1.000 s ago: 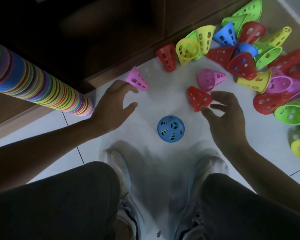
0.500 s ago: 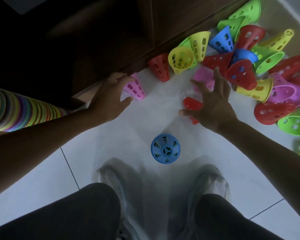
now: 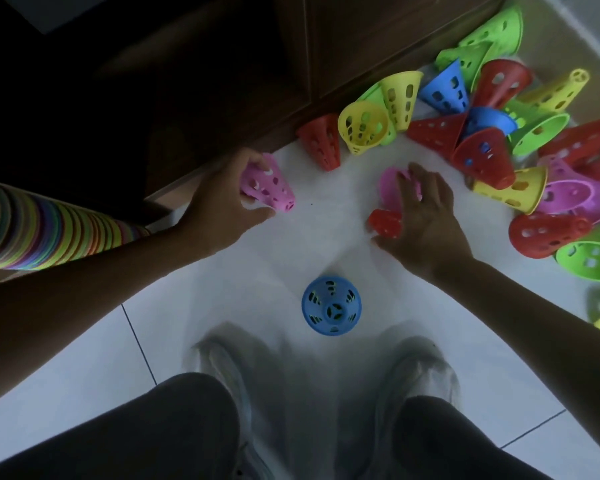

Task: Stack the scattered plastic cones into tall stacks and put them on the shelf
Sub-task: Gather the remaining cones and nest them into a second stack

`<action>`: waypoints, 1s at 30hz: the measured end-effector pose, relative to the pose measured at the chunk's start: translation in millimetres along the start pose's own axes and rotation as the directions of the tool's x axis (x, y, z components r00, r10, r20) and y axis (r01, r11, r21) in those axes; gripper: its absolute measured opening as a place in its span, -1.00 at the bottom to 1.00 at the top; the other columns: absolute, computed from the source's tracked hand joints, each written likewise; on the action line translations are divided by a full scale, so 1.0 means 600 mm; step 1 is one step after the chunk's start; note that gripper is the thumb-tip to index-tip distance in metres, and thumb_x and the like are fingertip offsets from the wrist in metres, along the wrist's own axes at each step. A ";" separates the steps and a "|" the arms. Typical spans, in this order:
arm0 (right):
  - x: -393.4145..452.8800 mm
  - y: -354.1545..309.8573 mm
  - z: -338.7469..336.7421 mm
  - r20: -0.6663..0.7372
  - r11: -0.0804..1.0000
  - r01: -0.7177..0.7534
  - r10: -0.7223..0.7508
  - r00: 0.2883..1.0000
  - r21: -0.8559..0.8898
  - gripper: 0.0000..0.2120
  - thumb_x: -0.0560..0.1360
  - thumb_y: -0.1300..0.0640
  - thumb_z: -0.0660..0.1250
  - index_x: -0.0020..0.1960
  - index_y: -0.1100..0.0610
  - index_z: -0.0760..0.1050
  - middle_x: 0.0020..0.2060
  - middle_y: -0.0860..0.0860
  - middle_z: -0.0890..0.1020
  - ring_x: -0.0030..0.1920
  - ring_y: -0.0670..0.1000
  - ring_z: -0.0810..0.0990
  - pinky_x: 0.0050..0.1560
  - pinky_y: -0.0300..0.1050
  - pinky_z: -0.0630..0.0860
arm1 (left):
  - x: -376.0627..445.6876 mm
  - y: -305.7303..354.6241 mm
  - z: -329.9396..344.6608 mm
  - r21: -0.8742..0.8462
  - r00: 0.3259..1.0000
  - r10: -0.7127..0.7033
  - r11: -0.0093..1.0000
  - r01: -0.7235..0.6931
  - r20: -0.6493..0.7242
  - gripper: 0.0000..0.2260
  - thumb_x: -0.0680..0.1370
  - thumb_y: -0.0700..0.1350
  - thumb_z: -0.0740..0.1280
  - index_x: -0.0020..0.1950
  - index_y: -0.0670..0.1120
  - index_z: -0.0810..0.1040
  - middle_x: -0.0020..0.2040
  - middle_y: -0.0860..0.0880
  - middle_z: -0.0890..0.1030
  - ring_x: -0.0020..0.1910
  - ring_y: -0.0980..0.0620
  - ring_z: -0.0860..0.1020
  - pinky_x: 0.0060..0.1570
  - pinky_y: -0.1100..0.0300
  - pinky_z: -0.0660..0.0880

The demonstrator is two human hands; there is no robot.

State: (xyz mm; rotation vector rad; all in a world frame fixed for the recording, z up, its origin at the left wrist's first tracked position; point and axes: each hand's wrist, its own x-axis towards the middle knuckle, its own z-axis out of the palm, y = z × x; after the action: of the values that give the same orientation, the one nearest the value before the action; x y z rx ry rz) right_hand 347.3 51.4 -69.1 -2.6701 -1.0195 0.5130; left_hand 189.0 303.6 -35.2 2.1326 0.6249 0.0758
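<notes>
My left hand (image 3: 227, 202) grips a pink cone (image 3: 271, 187) lying on its side near the foot of the dark wooden shelf unit (image 3: 361, 46). My right hand (image 3: 426, 220) reaches over a second pink cone (image 3: 390, 183) with its fingers curled on the rim. A red cone (image 3: 385, 221) lies between its thumb and palm. A blue cone (image 3: 331, 306) stands upright on the white floor between my feet. A long multicoloured stack of cones (image 3: 49, 230) juts in from the left edge, above my left forearm.
A pile of several red, yellow, green, blue and pink cones (image 3: 499, 143) lies along the shelf base and to the right. A single red cone (image 3: 321, 142) rests against the shelf. My shoes (image 3: 229, 368) and knees fill the lower part of the frame.
My left hand has closed round the pink cone it was touching. My right hand's spread fingers have come down and curled onto the other pink cone, above the red one.
</notes>
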 end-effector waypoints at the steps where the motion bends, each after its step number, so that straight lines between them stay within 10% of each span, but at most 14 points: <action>1: -0.007 0.002 0.001 -0.013 1.000 0.009 -0.009 1.000 0.009 -0.02 0.37 -0.12 0.55 0.59 0.17 0.10 0.57 0.16 0.13 0.53 0.34 0.09 0.37 0.34 0.38 | -0.005 0.006 0.002 -0.022 1.000 0.007 1.000 -0.007 -0.006 -0.44 0.32 -0.25 0.63 0.19 -0.02 0.43 0.22 0.08 0.48 0.14 0.18 0.54 -0.09 0.46 0.53; 10: -0.071 0.005 -0.004 -0.138 0.953 -0.044 0.089 0.987 0.301 -0.18 0.36 -0.02 0.60 0.48 0.17 0.30 0.53 0.06 0.26 0.41 0.22 0.39 0.35 0.13 0.47 | -0.065 0.060 0.011 -0.297 0.999 -0.037 0.954 0.042 0.021 -0.34 0.35 -0.19 0.63 0.31 0.14 0.40 0.22 0.20 0.44 0.23 -0.03 0.56 -0.09 0.25 0.61; 19: -0.123 -0.043 -0.041 -0.166 0.895 -0.075 0.162 0.973 0.439 -0.15 0.36 -0.04 0.58 0.52 0.14 0.26 0.52 0.01 0.27 0.40 -0.01 0.35 0.06 -0.64 0.18 | -0.139 0.129 -0.008 -0.382 0.986 -0.001 0.922 0.065 0.165 -0.57 0.45 0.16 0.47 0.25 0.04 0.54 0.16 -0.08 0.63 0.16 -0.12 0.61 0.09 -0.08 0.64; 30: -0.182 -0.072 -0.076 -0.198 0.796 -0.068 0.230 0.953 0.601 -0.23 0.41 -0.16 0.49 0.51 0.02 0.28 0.45 -0.06 0.36 0.36 -0.01 0.43 0.14 -0.28 0.45 | -0.206 0.135 0.028 -0.085 0.951 0.052 0.996 -0.028 0.305 -0.53 0.43 0.20 0.45 0.29 0.09 0.50 0.19 0.15 0.54 0.19 0.09 0.54 0.12 0.15 0.58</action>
State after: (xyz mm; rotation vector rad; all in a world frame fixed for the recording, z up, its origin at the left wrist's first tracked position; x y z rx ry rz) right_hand 264.2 4.4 13.2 -2.1780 -0.4621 0.4045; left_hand 119.2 195.0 38.6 2.0248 0.3883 -0.2031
